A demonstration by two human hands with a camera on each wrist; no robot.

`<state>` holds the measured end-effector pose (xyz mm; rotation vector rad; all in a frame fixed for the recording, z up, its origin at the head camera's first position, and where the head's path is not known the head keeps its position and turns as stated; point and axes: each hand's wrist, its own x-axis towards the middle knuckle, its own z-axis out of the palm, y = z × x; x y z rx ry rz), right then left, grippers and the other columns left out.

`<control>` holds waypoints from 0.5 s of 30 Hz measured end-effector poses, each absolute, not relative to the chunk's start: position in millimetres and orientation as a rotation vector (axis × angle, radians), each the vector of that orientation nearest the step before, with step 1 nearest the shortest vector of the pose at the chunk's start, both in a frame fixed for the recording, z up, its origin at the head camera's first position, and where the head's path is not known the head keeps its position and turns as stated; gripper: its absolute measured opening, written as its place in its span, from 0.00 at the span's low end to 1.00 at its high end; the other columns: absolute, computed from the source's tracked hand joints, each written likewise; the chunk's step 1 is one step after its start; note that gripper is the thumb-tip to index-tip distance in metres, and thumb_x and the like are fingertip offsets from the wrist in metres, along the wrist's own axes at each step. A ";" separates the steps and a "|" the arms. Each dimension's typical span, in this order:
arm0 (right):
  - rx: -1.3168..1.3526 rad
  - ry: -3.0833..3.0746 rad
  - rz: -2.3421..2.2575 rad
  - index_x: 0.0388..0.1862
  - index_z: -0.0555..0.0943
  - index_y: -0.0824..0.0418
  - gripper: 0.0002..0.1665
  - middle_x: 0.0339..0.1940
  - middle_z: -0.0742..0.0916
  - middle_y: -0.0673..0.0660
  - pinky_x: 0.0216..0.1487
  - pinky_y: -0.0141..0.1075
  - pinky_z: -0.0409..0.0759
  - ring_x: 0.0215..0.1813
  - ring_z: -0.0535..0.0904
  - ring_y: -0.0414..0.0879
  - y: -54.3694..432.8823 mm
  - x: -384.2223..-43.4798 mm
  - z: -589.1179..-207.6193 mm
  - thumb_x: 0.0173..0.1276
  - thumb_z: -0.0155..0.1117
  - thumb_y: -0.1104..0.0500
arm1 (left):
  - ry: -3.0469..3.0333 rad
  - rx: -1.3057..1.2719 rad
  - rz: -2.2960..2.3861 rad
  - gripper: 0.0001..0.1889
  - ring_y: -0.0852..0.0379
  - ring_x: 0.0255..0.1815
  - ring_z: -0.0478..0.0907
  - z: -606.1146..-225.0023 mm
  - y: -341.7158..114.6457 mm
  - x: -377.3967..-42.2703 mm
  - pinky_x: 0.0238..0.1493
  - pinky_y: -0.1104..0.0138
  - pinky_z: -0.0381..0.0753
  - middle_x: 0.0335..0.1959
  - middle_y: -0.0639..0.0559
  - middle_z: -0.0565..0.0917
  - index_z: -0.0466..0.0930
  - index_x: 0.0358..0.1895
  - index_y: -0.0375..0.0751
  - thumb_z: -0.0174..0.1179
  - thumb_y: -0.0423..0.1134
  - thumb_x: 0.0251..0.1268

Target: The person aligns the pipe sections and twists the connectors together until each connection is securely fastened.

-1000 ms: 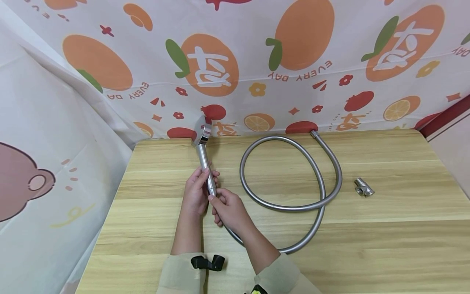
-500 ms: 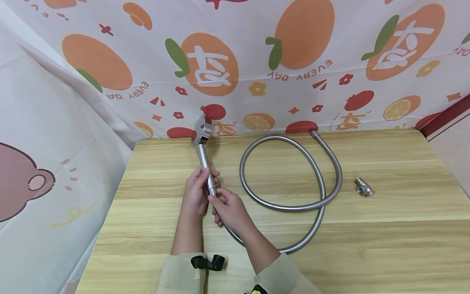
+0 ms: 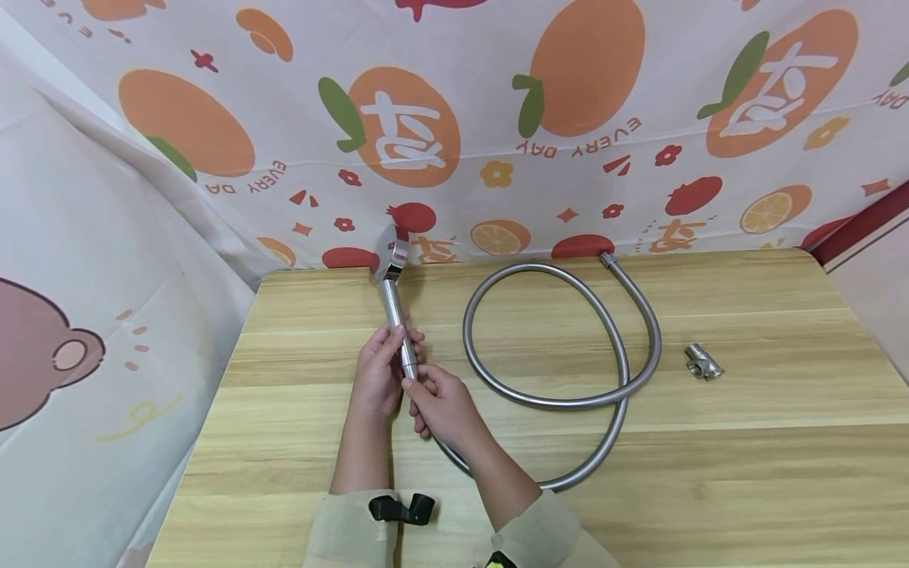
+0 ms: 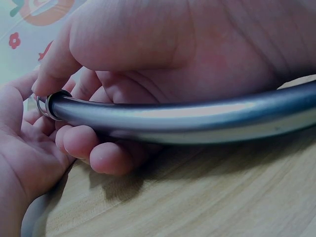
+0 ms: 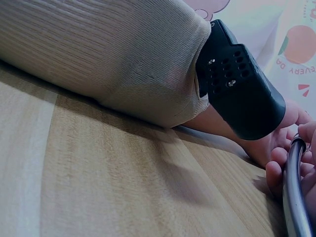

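Chrome, polished and bright, on the shower head [image 3: 394, 256] and its straight handle [image 3: 398, 317], over the left part of the table [image 3: 298, 442]. Gripped around the lower handle by the left hand [image 3: 379, 375], with thumb along the near side and fingers behind. Pinched just below, at the ringed collar [image 4: 54, 104] between handle and hose [image 3: 554, 403], by thumb and fingers of the right hand [image 3: 449, 406]. Beyond the left fingers, upper handle bare, then the disc of the head.

Smooth and tubular along the handle; mirror-like at the rim of the head, with disc tilted across the handle's line. Darker, satiny grey on the hose, round in section. Pale, striped wood grain across the tabletop. Behind, white cloth [image 3: 568, 181] printed with oranges and red flowers. Ribbed beige sleeves [image 3: 348, 532] on both arms, with a black device [image 3: 401, 509] at the left cuff.

Pointed away from the body, head end farthest, with long axis slanting slightly leftward toward the cloth; contact there impossible to tell. From the collar, back under the right forearm, then rightward into a wide loop, crossing itself and ending at the table's far edge. Well apart, right of the loop, a small branched metal fitting [image 3: 703, 363].
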<state>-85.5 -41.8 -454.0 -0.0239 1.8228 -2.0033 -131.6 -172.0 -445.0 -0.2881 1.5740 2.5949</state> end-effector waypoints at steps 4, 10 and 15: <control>-0.026 1.819 -2.008 0.57 0.79 0.52 0.20 0.23 0.81 0.55 0.19 0.33 0.78 0.18 0.76 0.44 -41.9 -85.8 -455.1 0.71 0.61 0.46 | 1.575 -0.288 2.598 0.30 0.60 0.32 0.78 -445.0 -171.6 -131.6 0.39 0.71 0.78 0.31 0.55 0.86 0.60 0.72 0.30 0.55 0.43 0.74; -0.027 1.815 -2.008 0.58 0.79 0.52 0.20 0.23 0.81 0.55 0.19 0.33 0.78 0.18 0.76 0.44 -41.9 -85.7 -455.2 0.71 0.61 0.46 | 1.576 -0.289 2.599 0.29 0.60 0.32 0.78 -445.0 -171.6 -131.6 0.39 0.71 0.78 0.31 0.55 0.86 0.61 0.72 0.30 0.54 0.43 0.75; -0.030 1.818 -2.007 0.57 0.79 0.53 0.20 0.23 0.81 0.55 0.19 0.33 0.78 0.17 0.76 0.44 -42.0 -85.5 -454.6 0.72 0.61 0.47 | 1.584 -0.287 2.596 0.30 0.60 0.32 0.78 -445.3 -171.7 -131.6 0.39 0.71 0.78 0.31 0.55 0.86 0.60 0.72 0.30 0.54 0.43 0.74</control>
